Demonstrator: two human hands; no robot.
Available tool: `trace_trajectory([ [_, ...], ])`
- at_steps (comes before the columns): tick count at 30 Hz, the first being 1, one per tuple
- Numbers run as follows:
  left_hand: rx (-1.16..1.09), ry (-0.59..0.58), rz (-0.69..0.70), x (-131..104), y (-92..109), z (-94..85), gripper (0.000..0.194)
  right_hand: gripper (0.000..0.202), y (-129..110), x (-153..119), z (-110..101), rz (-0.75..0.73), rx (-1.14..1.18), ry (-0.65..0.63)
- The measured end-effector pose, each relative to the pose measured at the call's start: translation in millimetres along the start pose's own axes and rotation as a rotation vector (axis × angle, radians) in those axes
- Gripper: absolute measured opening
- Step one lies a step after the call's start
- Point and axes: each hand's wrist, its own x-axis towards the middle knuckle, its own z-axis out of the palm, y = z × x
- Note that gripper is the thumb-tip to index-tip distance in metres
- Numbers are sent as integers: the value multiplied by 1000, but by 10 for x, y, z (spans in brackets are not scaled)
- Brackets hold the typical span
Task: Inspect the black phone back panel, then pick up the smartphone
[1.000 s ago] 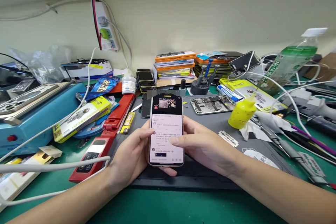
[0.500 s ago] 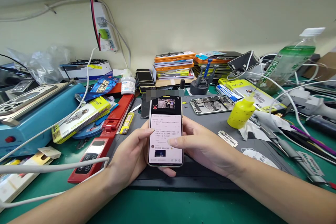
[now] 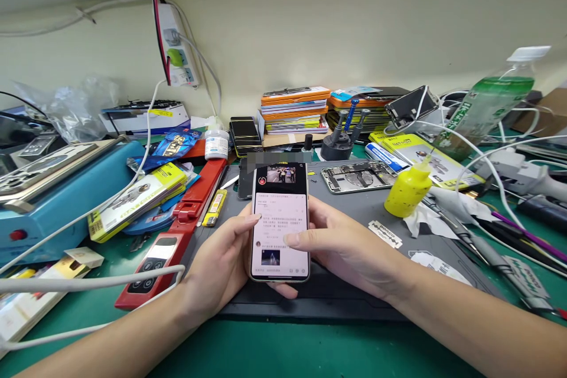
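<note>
A smartphone (image 3: 280,218) is held upright between both hands, its lit screen showing a small video on top and lines of text below. My left hand (image 3: 224,254) wraps its left side, the thumb resting at the screen's left edge. From the other side my right hand (image 3: 341,248) grips it, with the thumb over the lower right of the screen. Fingers behind the phone are mostly hidden; one fingertip shows under its bottom edge. Beneath the hands lies a dark grey work mat (image 3: 345,301). An opened phone (image 3: 358,177) with bare inner parts lies on the mat beyond my right hand.
Right of the mat's middle stands a yellow needle bottle (image 3: 407,192), with a razor blade (image 3: 384,234) in front. A tilted drink bottle (image 3: 491,106) and cables crowd the right. On the left are a red tool (image 3: 153,263) and a blue machine (image 3: 66,207). A screwdriver holder (image 3: 336,144) stands behind.
The text and picture on the phone's screen have shifted slightly upward, and the small video shows a different image. Both hands keep nearly the same grip and place.
</note>
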Motion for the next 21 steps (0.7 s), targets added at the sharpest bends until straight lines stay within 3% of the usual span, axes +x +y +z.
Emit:
trace_trajectory([
  [21, 8, 41, -22, 13, 12, 35, 43, 42, 10, 14, 11, 11, 32, 7],
])
